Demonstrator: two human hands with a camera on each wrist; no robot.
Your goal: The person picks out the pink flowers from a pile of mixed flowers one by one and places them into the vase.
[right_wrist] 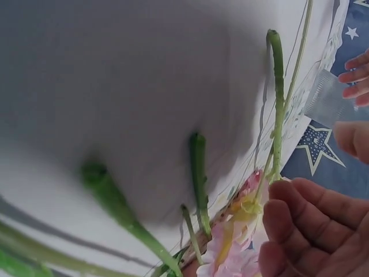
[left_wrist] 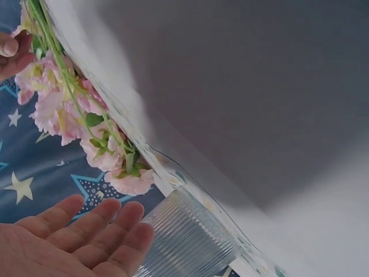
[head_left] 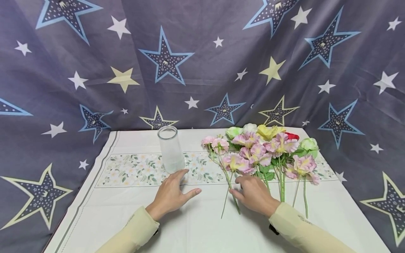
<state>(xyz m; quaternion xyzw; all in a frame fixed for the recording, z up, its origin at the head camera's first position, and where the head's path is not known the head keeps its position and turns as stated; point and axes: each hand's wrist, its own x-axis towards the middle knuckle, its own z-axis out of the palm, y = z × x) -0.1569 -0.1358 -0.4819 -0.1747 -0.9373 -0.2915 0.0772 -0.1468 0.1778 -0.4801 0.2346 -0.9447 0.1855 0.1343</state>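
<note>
A clear ribbed glass vase [head_left: 172,153] stands upright on the table, left of centre. My left hand [head_left: 170,195] is just in front of it, thumb spread to the right; in the left wrist view its fingers [left_wrist: 124,231] reach out beside the vase [left_wrist: 187,234], holding nothing. My right hand [head_left: 254,195] hovers by the stems of the artificial flowers [head_left: 257,147], loosely bent and gripping nothing. Two pink flowers [head_left: 219,144] lie leftmost, their thin green stems crossing near my right thumb. In the right wrist view, several stem ends [right_wrist: 199,173] point past the relaxed fingers [right_wrist: 305,219].
The flower pile holds pink, yellow, white, green and red blooms, including a pale green one [head_left: 308,144] at the right. A white tablecloth [head_left: 202,225] with a floral band [head_left: 131,170] covers the table. Behind hangs a dark star-patterned curtain [head_left: 196,91].
</note>
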